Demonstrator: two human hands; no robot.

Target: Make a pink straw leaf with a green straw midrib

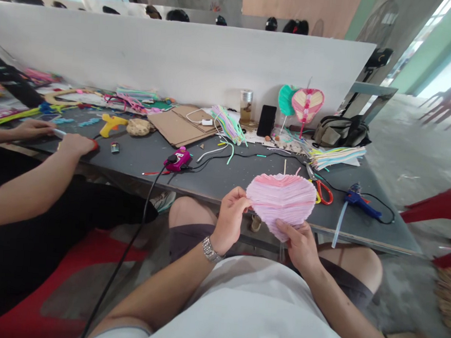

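Observation:
A pink and lilac heart-shaped fan (pixel 283 201) of ribbed, fuzzy-looking strips is held up in front of me at the table's front edge. My left hand (pixel 232 213) pinches its left edge between thumb and fingers. Its lower right side is gripped by my right hand (pixel 297 241), with the thumb lying on the front face. Two thin stems poke up above the heart's top edge. Just right of the fan lie orange-handled scissors (pixel 324 192), partly hidden by it. Farther right a blue glue gun (pixel 362 203) rests with a clear glue stick jutting over the table edge.
A purple power socket (pixel 178 159) with black cables sits left of centre on the grey table (pixel 217 176). Behind are cardboard (pixel 182 125), bundled strips (pixel 228 124), a jar (pixel 245 107), a phone (pixel 266 121), finished heart fans (pixel 307 105) and a bag (pixel 342 131). A co-worker's hands (pixel 76 144) are at left.

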